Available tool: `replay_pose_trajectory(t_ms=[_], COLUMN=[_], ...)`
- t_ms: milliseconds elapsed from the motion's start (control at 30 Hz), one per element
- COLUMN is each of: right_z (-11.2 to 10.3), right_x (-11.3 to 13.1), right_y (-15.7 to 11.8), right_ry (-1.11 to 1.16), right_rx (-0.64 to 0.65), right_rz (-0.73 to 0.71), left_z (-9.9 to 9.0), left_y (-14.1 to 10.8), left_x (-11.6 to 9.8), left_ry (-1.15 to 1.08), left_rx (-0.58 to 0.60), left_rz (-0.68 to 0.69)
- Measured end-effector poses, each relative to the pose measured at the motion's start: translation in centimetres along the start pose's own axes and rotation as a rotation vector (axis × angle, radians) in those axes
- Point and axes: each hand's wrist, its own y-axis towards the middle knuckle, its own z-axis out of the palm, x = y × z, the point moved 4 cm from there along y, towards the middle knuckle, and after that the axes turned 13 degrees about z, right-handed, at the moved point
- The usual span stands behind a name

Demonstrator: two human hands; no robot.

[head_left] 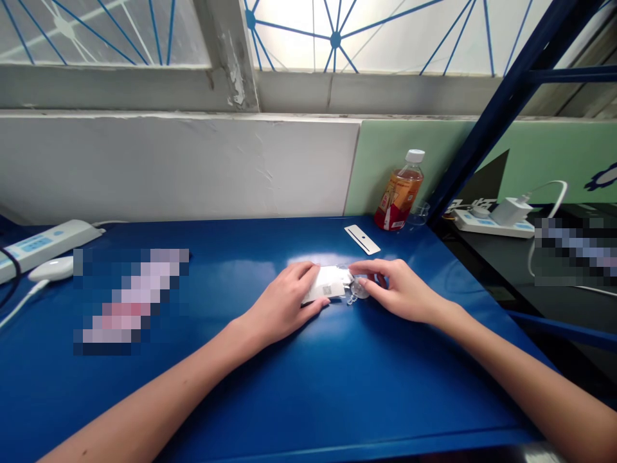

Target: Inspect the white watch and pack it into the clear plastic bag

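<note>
On the blue table, my left hand (pixel 292 292) grips a small flat white packet (pixel 330 283) by its left end, thumb along the near edge and fingers over the far one. A square printed mark shows on the packet's face. At its right end is a clear round piece (pixel 359 288), with small clear links like a short chain (pixel 352 299) hanging from it. My right hand (pixel 402 289) pinches at this round piece with the thumb, while its index finger reaches to the packet's far right corner. The exact contact under the right fingers is partly hidden.
A bottle (pixel 400 193) with a white cap stands at the back right, beside a small clear cup-like piece (pixel 418 213). A white slotted card (pixel 362 239) lies before it. Power strips (pixel 53 241) with cables sit at the left and right. A blue post (pixel 482 128) slants up at right.
</note>
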Motion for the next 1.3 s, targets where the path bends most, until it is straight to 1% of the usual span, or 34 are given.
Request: replay_pose_trajectory(t_ms=[133,200,267,433,567,700,833,933,967,1000,1033,1067,1133,1167,1200,1233,1267,1300], right_z=[0.9,1.4,1.7,1.6,1.6,1.8,1.8,1.5,1.3,1.0,0.5,0.0,-1.2,-1.6,-1.8,-1.8,-1.6,-1.3], right_x=[-0.6,-0.6,-0.6,-0.9,-0.8,-0.5,-0.7,-0.8,-0.8,-0.8,-0.8,-0.8,-0.7,-0.6,-0.6,-0.6,-0.7,-0.8], right_y=[0.0,0.0,0.1,0.5,0.3,0.1,0.2,0.2,0.2,0.3,0.3,0.3,0.2,0.2,0.1,0.1,0.1,0.1], right_ry=[0.234,0.352,0.440,0.584,0.677,0.694,0.625,0.570,0.544,0.505,0.442,0.344,0.064,-0.080,-0.194,-0.261,-0.273,-0.239], right_rx=[0.086,0.164,0.216,0.257,0.333,0.384,0.380,0.386,0.376,0.339,0.264,0.156,-0.097,-0.190,-0.237,-0.237,-0.202,-0.150], right_rz=[0.151,0.184,0.215,0.312,0.340,0.329,0.298,0.280,0.262,0.235,0.201,0.161,0.070,0.035,0.014,0.010,0.014,0.018], left_z=[0.1,0.2,0.2,0.4,0.7,0.8,0.7,0.7,0.7,0.7,0.7,0.7,0.7,0.7,0.7,0.7,0.7,0.7], left_y=[0.1,0.1,0.1,0.0,-0.1,0.0,0.1,0.2,0.2,0.2,0.2,0.1,0.1,0.1,0.1,0.1,0.1,0.1], left_x=[0.1,0.2,0.2,0.3,0.3,0.0,-0.4,-0.5,-0.5,-0.5,-0.5,-0.4,-0.4,-0.3,-0.3,-0.3,-0.2,-0.2], left_ry=[-0.034,-0.048,-0.052,-0.037,-0.042,-0.008,0.049,0.076,0.082,0.086,0.088,0.088,0.080,0.073,0.066,0.060,0.053,0.048], left_rx=[-0.031,-0.042,-0.047,-0.022,0.040,0.128,0.234,0.276,0.282,0.285,0.283,0.278,0.258,0.246,0.236,0.228,0.222,0.215], left_rz=[-0.016,-0.025,-0.035,-0.044,-0.027,-0.033,-0.017,-0.015,-0.015,-0.016,-0.017,-0.017,-0.016,-0.016,-0.015,-0.015,-0.014,-0.015])
